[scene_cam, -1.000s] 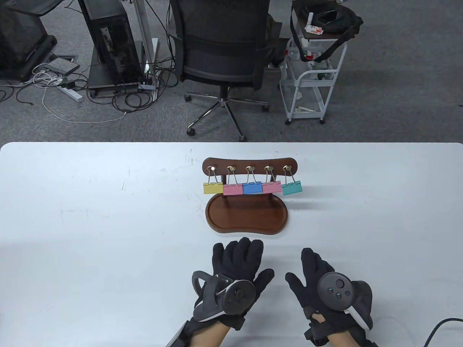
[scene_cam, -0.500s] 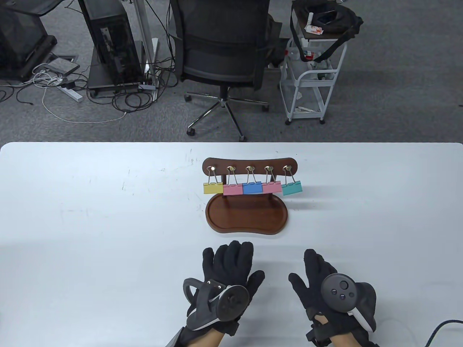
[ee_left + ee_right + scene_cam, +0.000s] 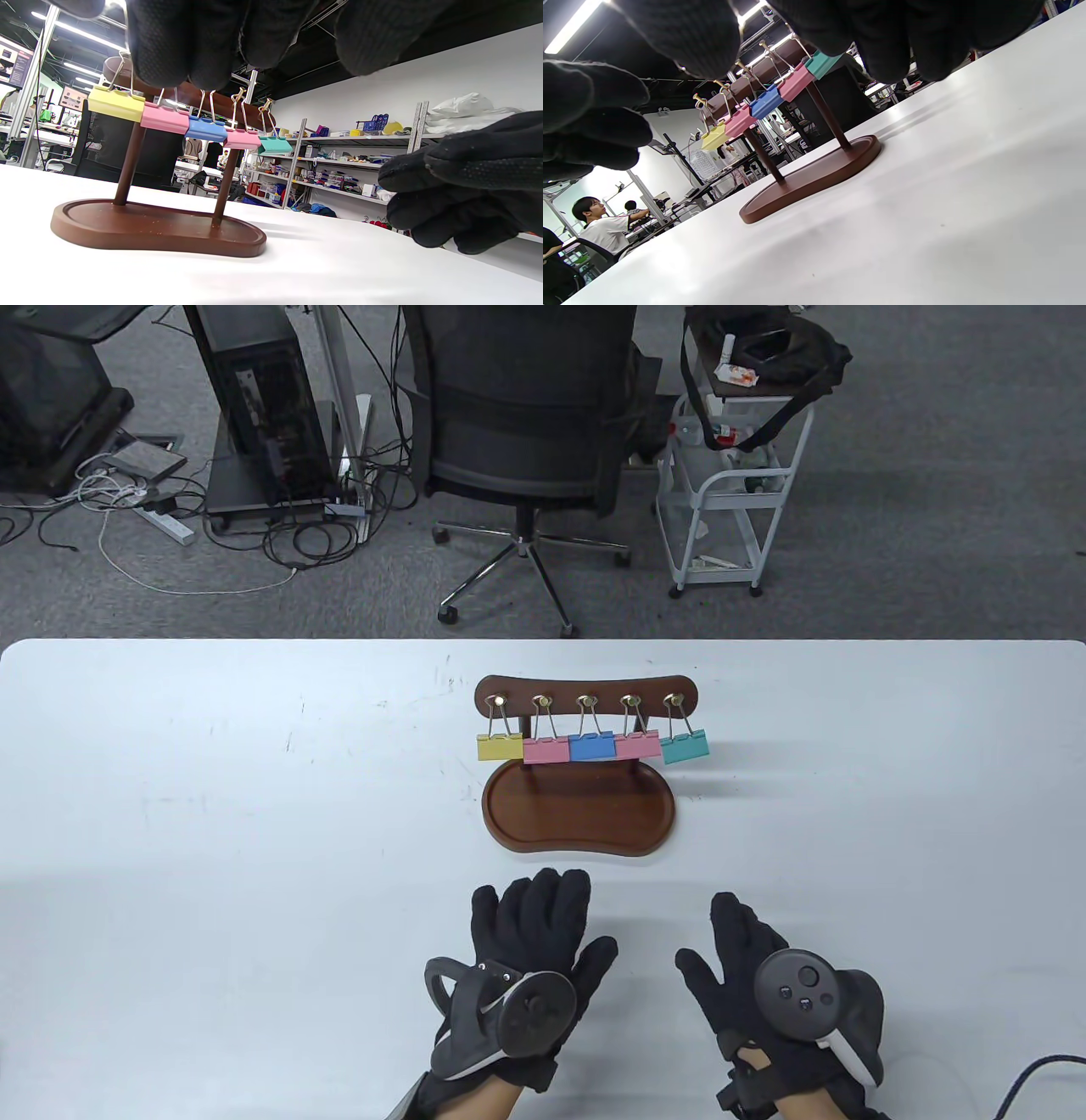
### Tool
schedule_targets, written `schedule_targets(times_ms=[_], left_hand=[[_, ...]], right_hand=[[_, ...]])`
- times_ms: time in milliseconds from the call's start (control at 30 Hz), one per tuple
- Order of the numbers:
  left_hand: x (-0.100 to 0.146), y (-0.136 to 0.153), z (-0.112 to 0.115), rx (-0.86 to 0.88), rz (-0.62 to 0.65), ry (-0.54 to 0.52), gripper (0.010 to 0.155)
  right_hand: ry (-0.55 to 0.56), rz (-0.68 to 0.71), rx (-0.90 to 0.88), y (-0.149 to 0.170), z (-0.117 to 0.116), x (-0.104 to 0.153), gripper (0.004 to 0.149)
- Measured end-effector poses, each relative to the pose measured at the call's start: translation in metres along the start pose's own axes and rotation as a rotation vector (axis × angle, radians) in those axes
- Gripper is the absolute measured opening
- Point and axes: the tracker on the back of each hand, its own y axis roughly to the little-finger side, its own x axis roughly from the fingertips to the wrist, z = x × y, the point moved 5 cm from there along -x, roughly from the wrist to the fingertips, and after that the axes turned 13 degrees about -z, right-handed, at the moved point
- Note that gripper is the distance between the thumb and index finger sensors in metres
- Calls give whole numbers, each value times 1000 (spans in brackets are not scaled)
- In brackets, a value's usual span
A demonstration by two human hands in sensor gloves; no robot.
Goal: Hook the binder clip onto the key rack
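Note:
A brown wooden key rack (image 3: 585,691) with an oval base tray (image 3: 579,813) stands mid-table. Several binder clips hang from its hooks: yellow (image 3: 499,746), pink (image 3: 545,750), blue (image 3: 592,746), pink (image 3: 637,745) and teal (image 3: 684,746). The same row shows in the left wrist view, yellow clip (image 3: 115,104) to teal clip (image 3: 275,145), and in the right wrist view, blue clip (image 3: 766,102). My left hand (image 3: 534,918) lies flat in front of the tray, fingers straight, holding nothing. My right hand (image 3: 741,937) lies beside it, also empty.
The white table (image 3: 212,814) ends just behind the rack. Beyond it stand an office chair (image 3: 526,415), a white trolley (image 3: 734,475) and a computer tower with cables (image 3: 254,415). A black cable (image 3: 1031,1073) lies at the bottom right.
My left hand has slid a little left and back toward the near edge. My right hand barely moved. The rack and clips are unchanged.

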Motion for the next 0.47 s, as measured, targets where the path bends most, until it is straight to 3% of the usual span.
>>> schedule_targets(times_ms=[467], left_hand=[[2, 1, 0, 14, -13, 2, 75]], right_hand=[[-50, 7, -10, -2, -10, 2, 83]])
